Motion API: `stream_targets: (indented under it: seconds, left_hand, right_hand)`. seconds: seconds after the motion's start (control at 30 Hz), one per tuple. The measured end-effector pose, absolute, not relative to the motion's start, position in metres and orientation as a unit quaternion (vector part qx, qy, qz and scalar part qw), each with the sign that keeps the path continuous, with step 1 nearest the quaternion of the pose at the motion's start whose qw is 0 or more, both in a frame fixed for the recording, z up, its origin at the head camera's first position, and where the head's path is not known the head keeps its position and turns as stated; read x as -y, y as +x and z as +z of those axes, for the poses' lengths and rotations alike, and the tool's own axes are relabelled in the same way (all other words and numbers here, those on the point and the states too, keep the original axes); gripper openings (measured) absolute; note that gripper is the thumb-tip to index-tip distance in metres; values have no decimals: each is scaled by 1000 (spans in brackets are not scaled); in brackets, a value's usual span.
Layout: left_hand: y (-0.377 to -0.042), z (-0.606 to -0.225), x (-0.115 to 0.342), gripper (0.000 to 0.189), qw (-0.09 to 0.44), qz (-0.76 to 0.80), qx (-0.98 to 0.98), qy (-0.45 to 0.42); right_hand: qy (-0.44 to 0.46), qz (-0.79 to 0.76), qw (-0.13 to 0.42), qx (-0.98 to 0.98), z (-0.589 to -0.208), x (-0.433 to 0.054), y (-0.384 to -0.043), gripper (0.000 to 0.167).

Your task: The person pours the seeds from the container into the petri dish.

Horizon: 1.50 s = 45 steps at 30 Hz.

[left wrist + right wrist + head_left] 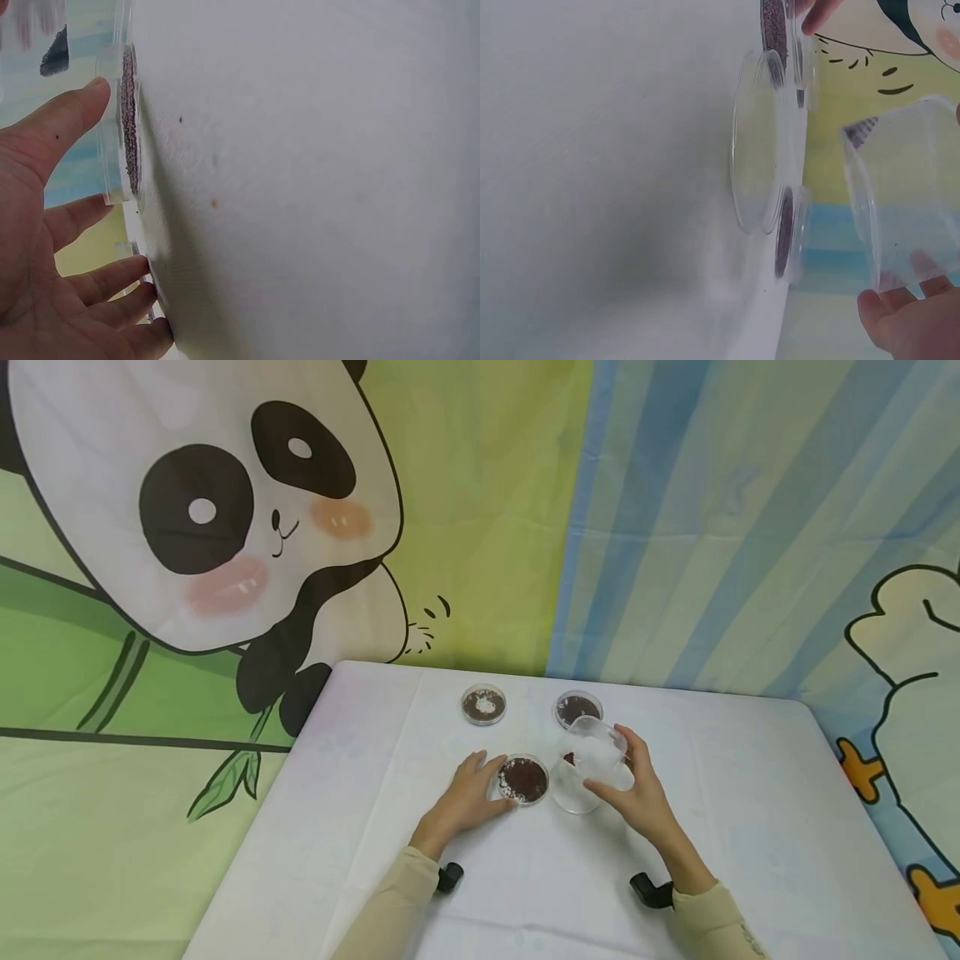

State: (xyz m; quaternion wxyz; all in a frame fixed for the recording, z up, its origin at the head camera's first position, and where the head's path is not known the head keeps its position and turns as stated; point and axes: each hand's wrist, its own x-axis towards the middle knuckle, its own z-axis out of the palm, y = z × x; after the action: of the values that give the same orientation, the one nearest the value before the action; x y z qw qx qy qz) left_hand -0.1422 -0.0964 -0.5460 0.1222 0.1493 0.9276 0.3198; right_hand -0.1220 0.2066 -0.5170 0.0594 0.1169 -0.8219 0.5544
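Note:
My left hand [468, 795] holds a round petri dish [523, 779] of dark brown granules with white bits along one side, thumb and index finger at opposite sides of its rim. In the left wrist view, this dish [129, 124] stands edge-on close to the tabletop. My right hand [643, 797] grips a clear plastic cup [602, 745] between thumb and fingers, raised and tilted over a clear petri dish [576, 800]. A little dark granular stuff lies in a corner of the cup [907, 195] in the right wrist view.
Farther back stand two more petri dishes: one [483, 703] with brown granules and a white patch, another [576, 705] with dark granules, just behind the cup. All are on a white-covered table [375, 777]. A printed cartoon curtain [487, 510] hangs behind the table's back edge.

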Motion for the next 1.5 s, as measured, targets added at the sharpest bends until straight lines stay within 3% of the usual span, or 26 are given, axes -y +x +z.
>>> stream_targets:
  seconds: [0.33, 0.77, 0.97, 1.27, 1.5]
  left_hand:
    - [-143, -546, 96, 78, 116, 322, -928, 151]
    - [-144, -548, 96, 79, 112, 319, -928, 154]
    - [-144, -549, 96, 79, 112, 319, -928, 155]
    - [-144, -548, 96, 79, 111, 325, -927, 154]
    - [-143, -548, 96, 79, 114, 325, -927, 151]
  right_hand:
    - [80, 673, 20, 735, -519, -220, -118, 94]
    - [67, 736, 16, 674, -517, -229, -112, 93]
    - [43, 709, 49, 702, -510, -240, -108, 97]
    - [-76, 657, 128, 739, -497, -258, -108, 101]
    - [-160, 637, 153, 739, -499, -277, -113, 102]
